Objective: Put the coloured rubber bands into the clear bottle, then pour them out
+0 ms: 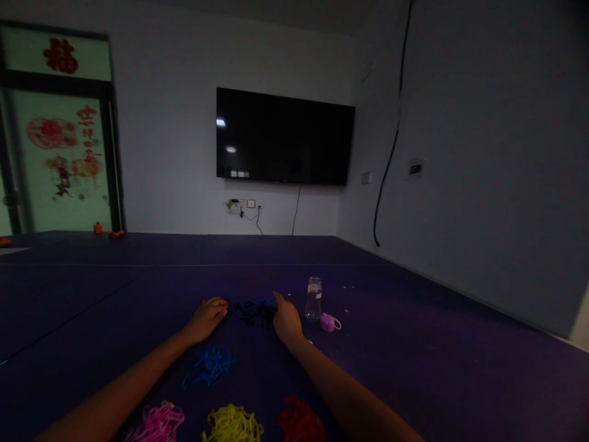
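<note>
A loose pile of black bands mixed with some blue ones point(252, 312) lies on the purple table between my hands. My left hand point(209, 318) rests at the pile's left edge, fingers low on the table; whether it pinches a band is too dark to tell. At the right edge is my right hand point(286, 319), its index finger stretched forward and the other fingers hidden behind it. Nearer to me lies a blue pile point(214, 366). Along the near edge of the view are pink point(159, 423), yellow point(234, 423) and red point(300, 420) piles.
A clear bottle point(313, 299) stands open to the right of my right hand, beside a pink cap with a loop point(329, 323). Small white bits lie around it. Orange objects point(116, 234) sit at the table's far left edge. A wall borders the table's right side.
</note>
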`<state>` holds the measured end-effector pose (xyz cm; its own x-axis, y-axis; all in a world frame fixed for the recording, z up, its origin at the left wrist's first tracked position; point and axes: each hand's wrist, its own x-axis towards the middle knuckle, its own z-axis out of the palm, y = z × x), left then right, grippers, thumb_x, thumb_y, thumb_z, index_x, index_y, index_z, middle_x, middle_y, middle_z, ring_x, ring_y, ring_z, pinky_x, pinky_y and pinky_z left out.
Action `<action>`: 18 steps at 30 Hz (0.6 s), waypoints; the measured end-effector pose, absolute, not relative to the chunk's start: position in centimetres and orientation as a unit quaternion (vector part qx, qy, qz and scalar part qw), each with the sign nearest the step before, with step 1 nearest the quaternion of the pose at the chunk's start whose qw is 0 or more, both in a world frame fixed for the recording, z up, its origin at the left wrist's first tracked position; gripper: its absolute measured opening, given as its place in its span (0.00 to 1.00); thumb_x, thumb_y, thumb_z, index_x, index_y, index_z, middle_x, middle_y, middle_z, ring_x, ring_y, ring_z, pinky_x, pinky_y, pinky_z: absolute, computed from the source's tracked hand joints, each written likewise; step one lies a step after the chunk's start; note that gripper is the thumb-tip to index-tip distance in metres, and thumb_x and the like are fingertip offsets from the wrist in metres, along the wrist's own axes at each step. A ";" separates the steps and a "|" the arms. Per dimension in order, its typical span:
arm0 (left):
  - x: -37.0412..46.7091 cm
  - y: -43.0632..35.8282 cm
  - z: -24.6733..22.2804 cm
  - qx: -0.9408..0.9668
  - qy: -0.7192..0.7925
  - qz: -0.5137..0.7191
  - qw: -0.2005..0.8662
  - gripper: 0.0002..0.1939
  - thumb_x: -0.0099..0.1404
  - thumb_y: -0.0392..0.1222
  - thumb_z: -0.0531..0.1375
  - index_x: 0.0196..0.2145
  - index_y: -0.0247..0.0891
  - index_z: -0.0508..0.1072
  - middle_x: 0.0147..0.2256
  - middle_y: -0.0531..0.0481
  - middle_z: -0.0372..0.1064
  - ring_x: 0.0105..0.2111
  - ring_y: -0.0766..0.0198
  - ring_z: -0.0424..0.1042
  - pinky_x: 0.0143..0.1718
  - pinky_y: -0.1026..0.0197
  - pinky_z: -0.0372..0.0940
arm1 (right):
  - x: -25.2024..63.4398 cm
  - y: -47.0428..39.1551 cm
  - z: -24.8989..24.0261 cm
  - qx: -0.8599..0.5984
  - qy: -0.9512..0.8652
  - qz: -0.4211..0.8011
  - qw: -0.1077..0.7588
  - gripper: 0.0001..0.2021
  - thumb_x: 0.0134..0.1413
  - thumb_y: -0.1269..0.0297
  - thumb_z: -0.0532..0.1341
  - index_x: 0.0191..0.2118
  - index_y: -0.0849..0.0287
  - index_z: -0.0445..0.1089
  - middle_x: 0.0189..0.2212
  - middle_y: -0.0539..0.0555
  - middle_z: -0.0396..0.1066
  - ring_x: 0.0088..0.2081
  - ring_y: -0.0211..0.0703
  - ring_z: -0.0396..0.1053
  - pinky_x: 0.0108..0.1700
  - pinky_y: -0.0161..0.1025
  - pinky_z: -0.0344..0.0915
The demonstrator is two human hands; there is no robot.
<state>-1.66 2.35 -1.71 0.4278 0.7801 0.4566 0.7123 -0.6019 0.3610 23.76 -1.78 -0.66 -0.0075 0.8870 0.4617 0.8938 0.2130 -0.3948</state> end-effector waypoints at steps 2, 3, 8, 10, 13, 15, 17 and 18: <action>-1.7 2.4 -1.6 0.839 0.432 0.322 0.079 0.17 0.66 0.46 0.49 0.38 0.41 0.77 0.45 0.45 0.72 0.49 0.56 0.67 0.54 0.50 0.58 | 23.9 -1.7 -0.8 -0.633 -0.705 0.010 0.320 0.32 0.44 0.85 0.49 0.58 0.62 0.61 0.43 0.60 0.73 0.47 0.46 0.70 0.47 0.37 0.62; -1.7 2.4 -1.5 0.832 0.430 0.338 0.092 0.17 0.65 0.46 0.49 0.38 0.41 0.77 0.45 0.45 0.72 0.49 0.56 0.67 0.54 0.51 0.58 | 23.9 -1.7 -0.8 -0.634 -0.704 0.016 0.321 0.32 0.44 0.85 0.49 0.57 0.62 0.62 0.43 0.59 0.73 0.46 0.45 0.70 0.47 0.37 0.63; -2.1 1.7 0.4 0.764 0.437 0.416 0.226 0.20 0.63 0.52 0.52 0.39 0.38 0.77 0.48 0.44 0.71 0.49 0.55 0.68 0.54 0.51 0.59 | 24.1 -1.4 -1.0 -0.618 -0.700 0.048 0.353 0.31 0.42 0.86 0.49 0.54 0.59 0.66 0.42 0.56 0.74 0.45 0.43 0.71 0.46 0.34 0.63; -2.3 0.8 2.0 0.744 0.427 0.402 0.322 0.20 0.61 0.53 0.53 0.40 0.38 0.77 0.47 0.44 0.72 0.48 0.55 0.69 0.51 0.52 0.62 | 24.1 -1.2 -1.1 -0.598 -0.703 0.063 0.379 0.30 0.42 0.85 0.49 0.52 0.59 0.68 0.42 0.55 0.75 0.44 0.42 0.71 0.46 0.33 0.64; -2.6 -1.4 5.0 0.749 0.349 0.283 0.487 0.16 0.58 0.51 0.59 0.39 0.41 0.78 0.44 0.45 0.74 0.45 0.56 0.71 0.48 0.56 0.64 | 24.1 -1.0 -1.2 -0.575 -0.709 0.075 0.401 0.29 0.42 0.85 0.48 0.49 0.60 0.70 0.40 0.54 0.75 0.42 0.40 0.72 0.45 0.32 0.65; -2.6 -3.1 6.7 0.765 0.303 0.174 0.541 0.14 0.56 0.50 0.61 0.36 0.41 0.79 0.44 0.46 0.74 0.43 0.57 0.72 0.46 0.58 0.65 | 24.1 -0.9 -1.2 -0.569 -0.712 0.076 0.405 0.29 0.42 0.85 0.47 0.48 0.61 0.71 0.40 0.54 0.75 0.41 0.39 0.72 0.44 0.31 0.65; -2.5 -4.4 7.9 0.775 0.288 0.100 0.554 0.14 0.53 0.52 0.64 0.33 0.41 0.80 0.42 0.46 0.75 0.40 0.56 0.73 0.44 0.58 0.66 | 24.1 -0.9 -1.1 -0.568 -0.711 0.074 0.408 0.29 0.42 0.85 0.47 0.48 0.61 0.71 0.40 0.54 0.75 0.41 0.39 0.72 0.44 0.31 0.65; -2.5 -4.8 8.2 0.777 0.292 0.080 0.553 0.14 0.52 0.52 0.65 0.31 0.40 0.80 0.40 0.46 0.75 0.38 0.55 0.74 0.42 0.58 0.66 | 24.2 -0.9 -1.0 -0.568 -0.710 0.072 0.410 0.28 0.43 0.85 0.47 0.48 0.61 0.71 0.39 0.54 0.75 0.41 0.39 0.72 0.44 0.32 0.65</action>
